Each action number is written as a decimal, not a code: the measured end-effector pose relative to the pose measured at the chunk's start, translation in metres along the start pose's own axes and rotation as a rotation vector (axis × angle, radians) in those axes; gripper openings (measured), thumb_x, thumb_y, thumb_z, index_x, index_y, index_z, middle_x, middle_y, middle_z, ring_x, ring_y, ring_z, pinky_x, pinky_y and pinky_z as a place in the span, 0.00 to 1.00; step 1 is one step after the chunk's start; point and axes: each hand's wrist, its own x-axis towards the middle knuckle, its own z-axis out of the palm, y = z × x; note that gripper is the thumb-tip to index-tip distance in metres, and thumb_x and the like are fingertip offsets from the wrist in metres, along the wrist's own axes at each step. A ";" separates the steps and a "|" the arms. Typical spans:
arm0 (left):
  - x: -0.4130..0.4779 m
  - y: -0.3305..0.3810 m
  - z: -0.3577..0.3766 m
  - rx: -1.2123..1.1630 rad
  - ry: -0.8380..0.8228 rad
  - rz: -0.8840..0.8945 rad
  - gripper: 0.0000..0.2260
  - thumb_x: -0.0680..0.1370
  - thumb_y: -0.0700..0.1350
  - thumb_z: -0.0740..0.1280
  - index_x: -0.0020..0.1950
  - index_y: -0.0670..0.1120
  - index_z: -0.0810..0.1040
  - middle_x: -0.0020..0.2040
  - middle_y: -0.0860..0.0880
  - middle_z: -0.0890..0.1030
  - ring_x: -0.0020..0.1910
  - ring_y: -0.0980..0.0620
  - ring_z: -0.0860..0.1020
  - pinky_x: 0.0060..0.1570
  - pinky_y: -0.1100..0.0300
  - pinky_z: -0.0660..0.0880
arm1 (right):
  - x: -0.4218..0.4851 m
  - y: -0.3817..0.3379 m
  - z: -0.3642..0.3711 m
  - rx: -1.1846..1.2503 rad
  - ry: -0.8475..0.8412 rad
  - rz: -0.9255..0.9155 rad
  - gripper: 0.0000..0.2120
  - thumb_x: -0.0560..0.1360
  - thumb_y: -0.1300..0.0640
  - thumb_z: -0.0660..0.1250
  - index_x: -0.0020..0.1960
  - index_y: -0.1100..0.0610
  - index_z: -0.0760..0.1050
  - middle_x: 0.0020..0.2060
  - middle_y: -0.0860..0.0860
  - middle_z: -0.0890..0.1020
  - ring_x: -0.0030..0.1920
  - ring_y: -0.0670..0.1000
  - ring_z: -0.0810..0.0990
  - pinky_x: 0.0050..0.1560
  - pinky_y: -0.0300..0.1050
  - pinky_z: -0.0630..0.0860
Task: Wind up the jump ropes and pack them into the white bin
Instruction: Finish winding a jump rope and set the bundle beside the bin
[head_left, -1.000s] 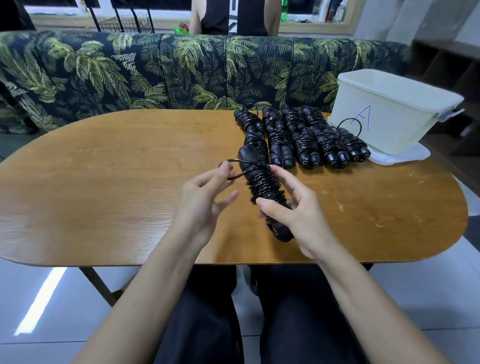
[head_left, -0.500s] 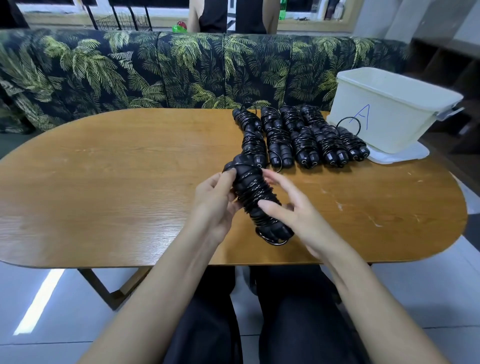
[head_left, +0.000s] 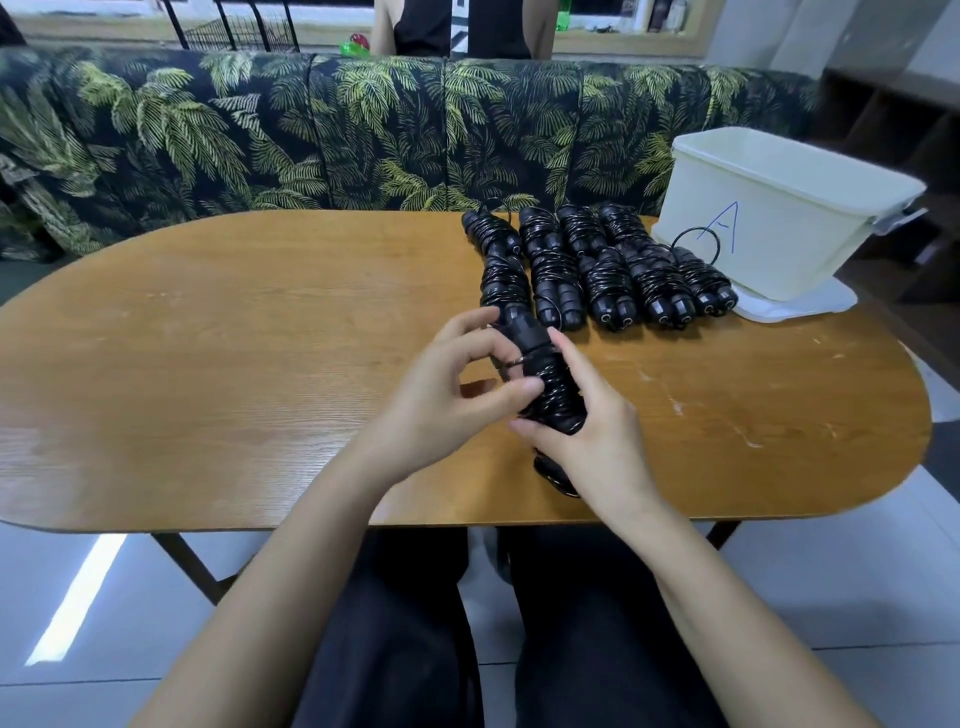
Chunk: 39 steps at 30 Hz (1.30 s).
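A black jump rope (head_left: 545, 374), its cord coiled round the handles, is held over the oval wooden table (head_left: 260, 364) near the middle of the near edge. It is gripped from the right by the right hand (head_left: 597, 441). The left hand (head_left: 447, 400) is curled against the coils, and the cord is pinched by it. More wound black jump ropes (head_left: 608, 270) are laid in a row toward the far right corner, just beside the white plastic bin (head_left: 779, 234).
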 end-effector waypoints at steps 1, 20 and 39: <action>-0.001 -0.001 -0.001 0.056 -0.037 0.020 0.08 0.74 0.50 0.71 0.40 0.48 0.75 0.62 0.57 0.72 0.71 0.65 0.61 0.56 0.64 0.75 | 0.000 0.001 -0.001 -0.008 -0.007 -0.003 0.42 0.67 0.58 0.78 0.74 0.42 0.62 0.64 0.39 0.76 0.63 0.38 0.74 0.61 0.34 0.71; 0.003 0.003 -0.017 -0.510 0.158 -0.373 0.12 0.77 0.45 0.67 0.48 0.35 0.81 0.58 0.45 0.82 0.57 0.48 0.81 0.55 0.57 0.79 | -0.003 -0.010 -0.007 0.150 -0.114 -0.060 0.38 0.66 0.61 0.78 0.70 0.41 0.68 0.61 0.33 0.76 0.64 0.37 0.73 0.65 0.38 0.70; 0.018 0.011 -0.048 0.069 -0.108 -0.109 0.10 0.74 0.31 0.68 0.55 0.37 0.81 0.45 0.40 0.84 0.41 0.52 0.83 0.41 0.65 0.79 | -0.008 0.003 -0.019 -0.020 -0.169 -0.237 0.40 0.65 0.56 0.79 0.71 0.35 0.65 0.65 0.31 0.72 0.68 0.38 0.69 0.68 0.33 0.64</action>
